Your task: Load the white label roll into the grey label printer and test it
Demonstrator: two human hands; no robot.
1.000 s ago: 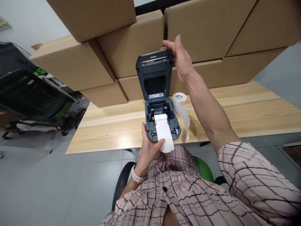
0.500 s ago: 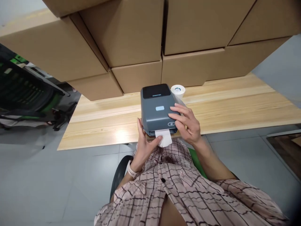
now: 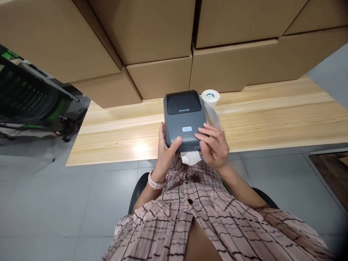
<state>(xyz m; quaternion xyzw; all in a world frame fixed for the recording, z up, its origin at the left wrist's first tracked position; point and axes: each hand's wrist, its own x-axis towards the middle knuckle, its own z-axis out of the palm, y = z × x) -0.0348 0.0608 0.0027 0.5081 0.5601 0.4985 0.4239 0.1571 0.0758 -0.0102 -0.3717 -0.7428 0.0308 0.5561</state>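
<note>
A dark grey label printer with its lid closed stands at the near edge of a light wooden table. A white paper strip sticks out of its front slot. My left hand grips the printer's left front corner, thumb on the lid. My right hand presses its fingers on the lid's right front corner. A white label roll stands upright just right of the printer, its loose tail hanging down behind my right hand.
Large cardboard boxes are stacked along the back of the table, right behind the printer. A black and green office chair stands at the left. Grey tiled floor lies below the table edge.
A second ago the lid stood open, held by my right hand; it came down shut. My left hand moved from the paper strip to the printer's left corner.
</note>
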